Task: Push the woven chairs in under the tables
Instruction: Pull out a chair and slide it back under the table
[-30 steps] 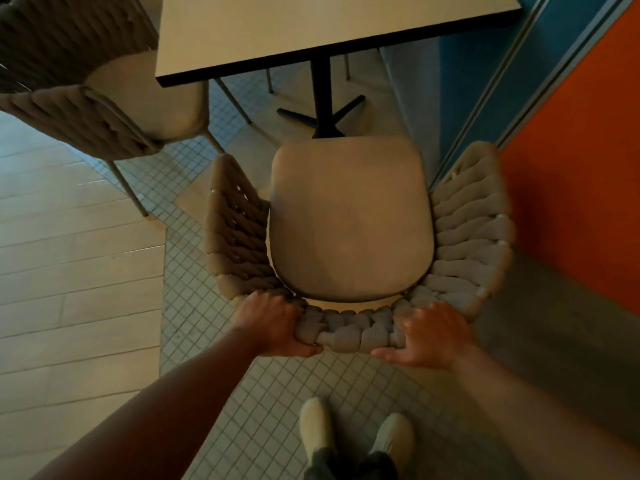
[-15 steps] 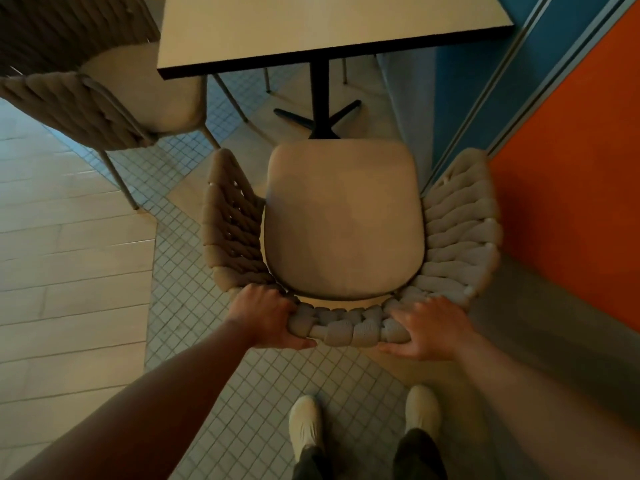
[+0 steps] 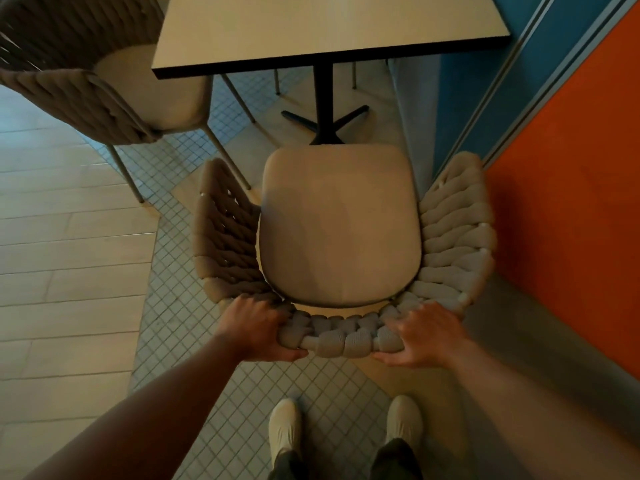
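A beige woven chair (image 3: 341, 226) with a flat seat cushion stands right below me, facing a light-topped table (image 3: 325, 27) on a black pedestal. The seat's front edge sits short of the table's near edge, just in front of the pedestal foot. My left hand (image 3: 258, 327) grips the left part of the woven backrest top. On the right part of the same rim, my right hand (image 3: 424, 336) is wrapped with its thumb under. A second woven chair (image 3: 104, 81) stands at the table's left side, seat partly under the tabletop.
A blue and orange wall (image 3: 568, 150) runs close along the chair's right side. The black cross foot (image 3: 325, 119) of the table lies ahead of the seat. My two white shoes (image 3: 346, 431) stand on small square tiles behind the chair; plank flooring spreads to the left.
The chair has slid forward a little toward the table pedestal, and my feet have stepped after it. Both hands keep their hold on the backrest.
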Demonstrator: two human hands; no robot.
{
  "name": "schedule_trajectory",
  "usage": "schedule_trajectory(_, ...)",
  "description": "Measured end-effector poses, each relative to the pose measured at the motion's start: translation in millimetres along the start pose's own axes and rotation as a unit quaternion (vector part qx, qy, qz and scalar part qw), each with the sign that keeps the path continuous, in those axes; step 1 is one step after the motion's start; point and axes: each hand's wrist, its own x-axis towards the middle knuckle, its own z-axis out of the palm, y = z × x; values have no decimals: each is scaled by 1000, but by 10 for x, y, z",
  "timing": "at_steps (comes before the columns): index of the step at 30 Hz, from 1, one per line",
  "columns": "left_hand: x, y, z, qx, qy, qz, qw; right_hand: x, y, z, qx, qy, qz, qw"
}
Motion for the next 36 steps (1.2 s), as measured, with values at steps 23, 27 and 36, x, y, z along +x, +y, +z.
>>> schedule_trajectory(23, 249, 37, -20, -45, -47, -22, 998, 96, 383, -87, -19, -33, -2, 999)
schedule_trajectory(27, 333, -68, -67, -30, -26, -10, 999, 207, 411, -103, -3, -58, 3, 998)
schedule_trajectory(36, 584, -320, -42, -55, -29, -6, 998, 456, 566, -90, 3, -110, 31, 993)
